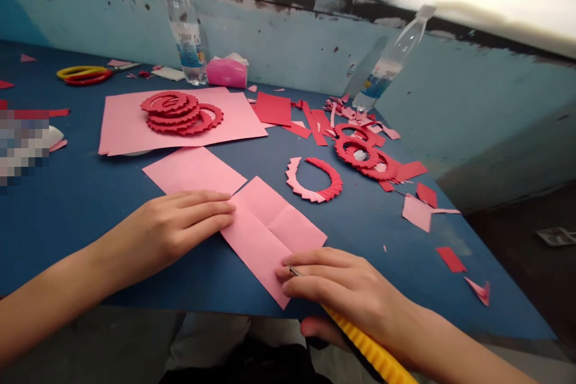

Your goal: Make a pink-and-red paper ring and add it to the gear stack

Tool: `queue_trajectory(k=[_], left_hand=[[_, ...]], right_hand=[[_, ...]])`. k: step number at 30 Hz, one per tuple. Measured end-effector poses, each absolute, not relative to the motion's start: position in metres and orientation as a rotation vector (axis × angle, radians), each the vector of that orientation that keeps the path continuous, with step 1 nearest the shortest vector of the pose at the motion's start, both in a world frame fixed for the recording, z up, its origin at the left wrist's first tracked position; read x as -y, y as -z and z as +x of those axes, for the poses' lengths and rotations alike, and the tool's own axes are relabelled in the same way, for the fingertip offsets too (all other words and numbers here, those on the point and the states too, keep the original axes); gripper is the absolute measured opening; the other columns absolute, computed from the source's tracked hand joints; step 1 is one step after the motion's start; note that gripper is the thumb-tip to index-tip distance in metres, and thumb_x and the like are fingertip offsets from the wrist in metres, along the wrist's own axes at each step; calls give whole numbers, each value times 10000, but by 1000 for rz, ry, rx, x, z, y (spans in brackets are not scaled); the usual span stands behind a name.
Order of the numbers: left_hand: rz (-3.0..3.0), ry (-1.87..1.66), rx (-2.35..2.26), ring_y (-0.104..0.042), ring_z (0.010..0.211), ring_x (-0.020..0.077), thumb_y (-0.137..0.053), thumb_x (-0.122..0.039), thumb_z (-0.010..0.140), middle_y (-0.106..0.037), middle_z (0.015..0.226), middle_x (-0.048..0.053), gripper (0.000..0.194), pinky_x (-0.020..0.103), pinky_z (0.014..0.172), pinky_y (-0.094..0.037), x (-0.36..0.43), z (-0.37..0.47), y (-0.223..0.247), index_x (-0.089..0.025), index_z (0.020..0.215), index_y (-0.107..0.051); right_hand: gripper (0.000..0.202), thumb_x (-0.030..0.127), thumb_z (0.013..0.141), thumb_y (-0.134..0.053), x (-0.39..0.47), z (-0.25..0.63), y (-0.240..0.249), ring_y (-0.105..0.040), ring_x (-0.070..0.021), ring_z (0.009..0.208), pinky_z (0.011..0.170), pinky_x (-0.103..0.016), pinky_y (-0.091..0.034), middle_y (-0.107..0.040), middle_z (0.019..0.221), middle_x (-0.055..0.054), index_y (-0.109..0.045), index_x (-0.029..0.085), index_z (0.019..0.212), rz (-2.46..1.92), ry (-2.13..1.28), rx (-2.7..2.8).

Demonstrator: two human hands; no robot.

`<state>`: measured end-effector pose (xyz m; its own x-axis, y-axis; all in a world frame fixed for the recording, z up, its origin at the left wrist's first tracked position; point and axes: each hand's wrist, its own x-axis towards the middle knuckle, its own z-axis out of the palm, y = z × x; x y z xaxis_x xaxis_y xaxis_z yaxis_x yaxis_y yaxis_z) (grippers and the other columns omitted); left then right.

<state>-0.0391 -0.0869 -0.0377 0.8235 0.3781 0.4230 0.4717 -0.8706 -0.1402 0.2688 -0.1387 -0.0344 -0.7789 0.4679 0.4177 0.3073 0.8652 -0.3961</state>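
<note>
The left hand (173,225) extends from the lower left of my head-camera feed, forearm slanting up toward the right. Its back faces up; the fingers lie straight, side by side and released, their tips resting on the left part of the creased pink sheet (265,231). I cannot make out the left thumb. The right hand (353,282) extends from the lower right, forearm slanting up toward the left, back upward. Its fingers are grasping the yellow cutter (371,345), whose ribbed handle runs beneath the palm; the thumb shows underneath, and the metal tip (294,271) juts out by the fingertips, over the sheet's lower right portion. I see the creased sheet set diagonally on the desk (382,225) between both hands, its lowest corner near the front edge. Just beside its upper left side lies a plain pink sheet (193,171). Beyond sits a C-shaped paper ring (335,180).
</note>
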Motion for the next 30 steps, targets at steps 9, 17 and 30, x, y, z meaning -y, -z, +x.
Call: queue_trajectory(k=[9, 17, 30], left_hand=[[-2959, 551, 733, -545, 1299, 391, -529, -290, 975, -565, 1399, 228, 378, 578, 965, -554, 117, 6, 48, -152, 1324, -577], [-2983, 554, 758, -511, 1333, 377, -465, -247, 1002, -536, 1430, 228, 367, 569, 1011, -524, 109, 7, 53, -162, 1339, -583], [-2973, 555, 793, -512, 1342, 340, -496, -253, 987, -526, 1446, 213, 403, 517, 1069, -496, 113, 6, 55, -84, 1345, -569]], right_hand=[[454, 587, 976, -475, 132, 268, 35, -686, -138, 836, 769, -220, -538, -722, 954, -29, -586, 218, 1216, -780, -676, 2245], [167, 298, 953, -547, 105, 254, 30, -652, -199, 978, 749, -282, -507, -674, 1060, -20, -515, 263, 1112, -1125, -924, 1996], [25, 221, 898, -543, 102, 244, 40, -613, -148, 709, 608, -243, -463, -670, 844, 2, -556, 223, 919, -1146, -879, 2038]])
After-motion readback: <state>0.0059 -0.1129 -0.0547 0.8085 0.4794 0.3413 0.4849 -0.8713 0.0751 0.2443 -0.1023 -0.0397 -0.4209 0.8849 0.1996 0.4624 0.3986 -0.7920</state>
